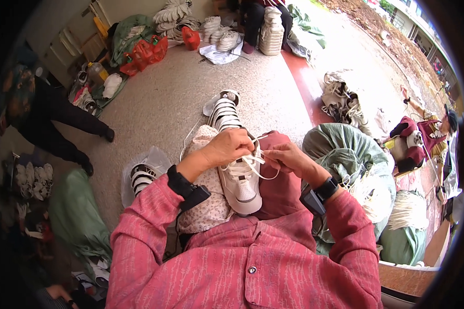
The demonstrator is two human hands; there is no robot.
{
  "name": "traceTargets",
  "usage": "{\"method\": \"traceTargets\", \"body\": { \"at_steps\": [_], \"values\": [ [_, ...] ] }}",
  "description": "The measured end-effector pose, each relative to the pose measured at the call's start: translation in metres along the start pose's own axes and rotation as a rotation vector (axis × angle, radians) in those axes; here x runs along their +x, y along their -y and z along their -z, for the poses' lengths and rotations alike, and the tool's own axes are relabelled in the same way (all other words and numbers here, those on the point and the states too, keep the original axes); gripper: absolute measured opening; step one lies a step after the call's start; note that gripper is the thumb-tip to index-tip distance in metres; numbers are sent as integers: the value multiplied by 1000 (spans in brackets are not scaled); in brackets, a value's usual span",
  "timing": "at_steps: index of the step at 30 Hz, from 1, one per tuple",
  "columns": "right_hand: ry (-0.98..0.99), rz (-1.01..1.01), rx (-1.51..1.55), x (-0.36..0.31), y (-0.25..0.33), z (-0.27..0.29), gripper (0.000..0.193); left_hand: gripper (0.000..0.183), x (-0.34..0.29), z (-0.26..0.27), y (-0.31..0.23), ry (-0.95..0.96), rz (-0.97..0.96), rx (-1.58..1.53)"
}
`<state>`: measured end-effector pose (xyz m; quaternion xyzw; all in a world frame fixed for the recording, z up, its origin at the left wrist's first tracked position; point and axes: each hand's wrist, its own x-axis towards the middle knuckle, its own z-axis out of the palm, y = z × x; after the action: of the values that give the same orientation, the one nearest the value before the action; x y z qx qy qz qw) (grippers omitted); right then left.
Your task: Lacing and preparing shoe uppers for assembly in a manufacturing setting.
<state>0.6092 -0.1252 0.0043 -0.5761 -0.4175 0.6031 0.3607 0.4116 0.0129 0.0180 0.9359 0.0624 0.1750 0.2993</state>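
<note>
A white sneaker with a grey toe edge [241, 186] rests on my lap between my thighs, its toe toward me. Its white shoelace [252, 164] hangs in loose loops over the tongue. My left hand [231, 147] pinches the lace near the top eyelets, fingers closed. Just to the right, my right hand [289, 157] has thumb and forefinger pressed together on another stretch of the lace. The fingers partly hide the shoe's opening. Beyond my knees lies a row of nested black-and-white shoes [225, 114].
A black-and-white shoe on clear plastic [141, 176] lies left of my knee. Green sacks [345, 149] with bundled white laces [367, 193] stand at my right. Red bags [145, 53] and shoe stacks [176, 14] are at the back. Someone in dark trousers [62, 116] is at left; others sit farther off.
</note>
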Motion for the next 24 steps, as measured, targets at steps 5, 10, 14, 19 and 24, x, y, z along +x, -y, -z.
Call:
{"method": "traceTargets", "body": {
  "at_steps": [5, 10, 14, 19, 24],
  "values": [
    [47, -196, 364, 12, -6, 0, 24, 12, 12, -14, 0, -4, 283, -49],
    [254, -221, 706, 12, -7, 4, 21, 12, 14, -15, 0, 9, 238, 62],
    [248, -287, 849, 5, -2, -2, 21, 8, 10, -14, -6, -46, 97, 207],
    [375, -107, 899, 0, -10, -2, 25, 2, 4, 1, -20, -40, -176, 620],
    [139, -51, 719, -8, 7, -14, 36, 4, -25, 50, -11, 32, 74, 774]
  ]
}}
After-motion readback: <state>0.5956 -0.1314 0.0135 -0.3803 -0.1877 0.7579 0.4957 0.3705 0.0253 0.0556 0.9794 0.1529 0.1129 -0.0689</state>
